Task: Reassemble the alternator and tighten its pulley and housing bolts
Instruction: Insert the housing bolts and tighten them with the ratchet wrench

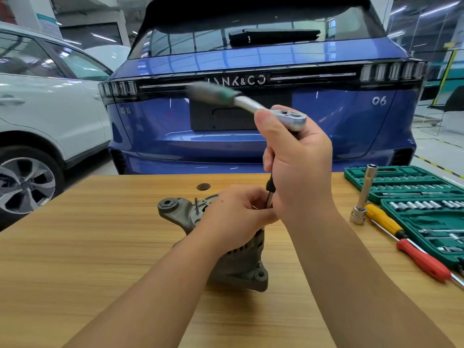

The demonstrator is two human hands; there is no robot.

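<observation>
The grey cast-metal alternator (241, 267) is standing near the front middle of the pale wood-grain worktop (88, 247), resting on its lugged mounting ears, and it is looking heavy, rigid and unlikely to slip under its own weight; the ribbed, slotted body is offering the surest hold, while the thin stud (196, 205) rising from the top face is looking like the part to keep clear of. The left hand (233, 214) is curling over the upper housing, its grip pinching the lower end of the slim black-and-steel extension bar (270, 194) to steady it where it is meeting the housing, the contact itself being hidden. Above, the right hand (298, 167) is wrapping its grip around the bar just under the head of the chrome ratchet wrench with its green handle (251, 102), which is blurring. Farther right, a tall steel socket (364, 194), yellow and red screwdrivers and a green socket-set case (406, 182) are lying. Behind, a blue car is standing.
</observation>
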